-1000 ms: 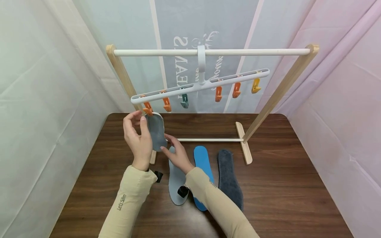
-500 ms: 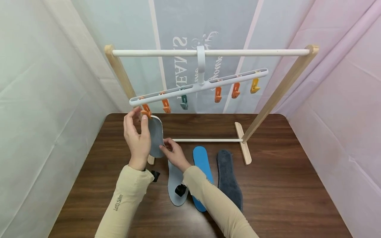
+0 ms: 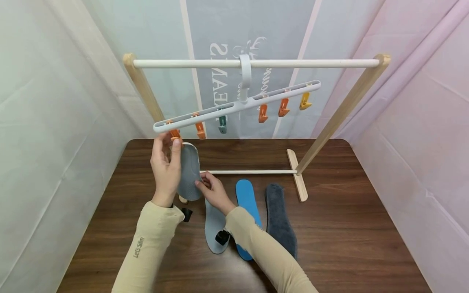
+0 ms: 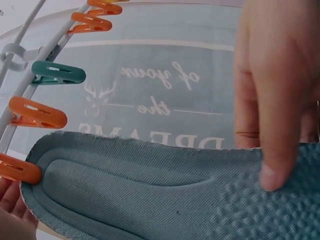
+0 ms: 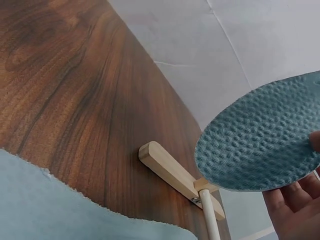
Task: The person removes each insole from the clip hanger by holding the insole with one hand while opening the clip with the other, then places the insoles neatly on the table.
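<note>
In the head view, my left hand [image 3: 165,167] pinches the leftmost orange clip [image 3: 175,133] of a white hanger [image 3: 238,106]. The clip's end sits over the upper tip of a grey insole [image 3: 188,171], which hangs tilted below it. In the left wrist view, that clip [image 4: 20,170] overlaps the insole's [image 4: 125,185] rounded end, with left fingers just beneath. My right hand [image 3: 216,191] pinches the insole's lower right edge, thumb on its face. The right wrist view shows the insole's dimpled lower part [image 5: 255,135] and the right fingers [image 5: 297,195] behind it.
A wooden rack with a white top rod [image 3: 311,63] bears the hanger. More clips hang along it, including a green one [image 3: 222,124] and a yellow one [image 3: 305,101]. On the table [image 3: 351,228] lie a light grey insole [image 3: 213,221], a blue insole [image 3: 247,199] and a dark fuzzy insole [image 3: 280,219].
The hanger's left end has dipped and shifted left with the clip. The held insole has turned more face-on and lowered slightly. The right hand has moved a little down and left along its edge.
</note>
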Demonstrator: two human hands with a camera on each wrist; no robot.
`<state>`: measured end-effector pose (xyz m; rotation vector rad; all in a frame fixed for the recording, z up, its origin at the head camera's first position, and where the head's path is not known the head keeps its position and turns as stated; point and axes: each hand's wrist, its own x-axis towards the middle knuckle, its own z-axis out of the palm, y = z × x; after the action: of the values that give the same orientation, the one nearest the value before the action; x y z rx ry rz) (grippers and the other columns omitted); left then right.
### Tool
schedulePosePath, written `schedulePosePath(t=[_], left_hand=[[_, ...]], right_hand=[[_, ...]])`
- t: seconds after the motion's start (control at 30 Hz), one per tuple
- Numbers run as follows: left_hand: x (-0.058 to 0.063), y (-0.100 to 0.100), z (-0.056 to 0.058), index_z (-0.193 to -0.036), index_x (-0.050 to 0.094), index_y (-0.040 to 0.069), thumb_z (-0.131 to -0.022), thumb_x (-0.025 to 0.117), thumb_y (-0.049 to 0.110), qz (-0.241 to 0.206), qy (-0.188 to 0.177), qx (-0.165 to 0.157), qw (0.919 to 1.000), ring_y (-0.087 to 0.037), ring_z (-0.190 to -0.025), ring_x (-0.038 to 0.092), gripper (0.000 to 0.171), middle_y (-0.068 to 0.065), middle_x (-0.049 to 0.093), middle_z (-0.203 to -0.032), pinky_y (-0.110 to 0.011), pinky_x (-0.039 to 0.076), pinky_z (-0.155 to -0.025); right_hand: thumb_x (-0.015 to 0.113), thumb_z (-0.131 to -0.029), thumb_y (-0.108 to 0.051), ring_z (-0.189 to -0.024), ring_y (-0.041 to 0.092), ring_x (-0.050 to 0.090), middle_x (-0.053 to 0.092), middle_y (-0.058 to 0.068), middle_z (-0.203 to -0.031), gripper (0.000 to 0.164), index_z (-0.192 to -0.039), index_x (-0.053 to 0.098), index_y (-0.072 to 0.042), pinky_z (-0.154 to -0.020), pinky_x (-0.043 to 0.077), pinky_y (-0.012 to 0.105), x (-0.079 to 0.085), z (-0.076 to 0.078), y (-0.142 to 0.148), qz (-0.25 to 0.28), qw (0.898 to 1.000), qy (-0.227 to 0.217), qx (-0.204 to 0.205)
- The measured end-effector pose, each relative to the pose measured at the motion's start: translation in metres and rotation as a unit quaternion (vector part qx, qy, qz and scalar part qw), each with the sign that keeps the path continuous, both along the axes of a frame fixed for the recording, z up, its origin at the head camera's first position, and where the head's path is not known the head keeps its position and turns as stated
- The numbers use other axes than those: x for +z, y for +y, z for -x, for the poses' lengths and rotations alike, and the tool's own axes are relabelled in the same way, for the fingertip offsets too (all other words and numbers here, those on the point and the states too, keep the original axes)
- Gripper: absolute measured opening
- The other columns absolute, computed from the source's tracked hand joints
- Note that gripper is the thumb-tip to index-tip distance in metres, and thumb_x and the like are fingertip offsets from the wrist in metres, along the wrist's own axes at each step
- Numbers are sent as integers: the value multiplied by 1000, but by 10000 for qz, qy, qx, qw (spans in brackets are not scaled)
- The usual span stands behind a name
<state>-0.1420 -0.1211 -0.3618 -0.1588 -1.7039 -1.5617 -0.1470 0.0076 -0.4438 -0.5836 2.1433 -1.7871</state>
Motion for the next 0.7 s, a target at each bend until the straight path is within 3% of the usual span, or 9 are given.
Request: schedulePosePath(t=[0.23, 0.33, 0.5, 0.7], left_hand=[[0, 0, 4, -119, 54, -6, -96, 54, 2, -295, 121, -162, 9994, -13, -99, 57, 25, 0, 58, -108, -23, 47, -91], [0, -1, 4, -120, 55, -5, -95, 55, 1, -306, 148, -168, 9993, -12, -95, 57, 26, -1, 59, -105, -22, 47, -88], [0, 0, 7, -123, 57, -2, -93, 57, -1, -388, 238, -60, 9989, -11, -90, 58, 29, -5, 63, -102, -22, 48, -84], [2, 2, 11, -116, 61, -2, -93, 59, 1, -638, 414, 191, 9969, -13, -86, 59, 24, -1, 65, -98, -22, 49, -80]], right_hand=[[55, -94, 2, -104, 37, 61, 61, 27, -109, 19, -111, 58, 10, -91, 53, 40, -5, -1, 3, 69, 9997, 235, 23], [56, -94, 1, -103, 36, 60, 61, 26, -107, 18, -109, 59, 9, -91, 52, 40, -6, -4, 5, 8, 9998, 173, -61], [57, -93, -1, -100, 35, 62, 63, 26, -107, 20, -111, 60, 8, -89, 53, 39, -7, -7, 5, -32, 10000, 19, -63], [58, -93, 0, -102, 38, 62, 63, 27, -107, 20, -111, 60, 9, -92, 52, 44, -6, -9, 7, -60, 9998, 192, -62]])
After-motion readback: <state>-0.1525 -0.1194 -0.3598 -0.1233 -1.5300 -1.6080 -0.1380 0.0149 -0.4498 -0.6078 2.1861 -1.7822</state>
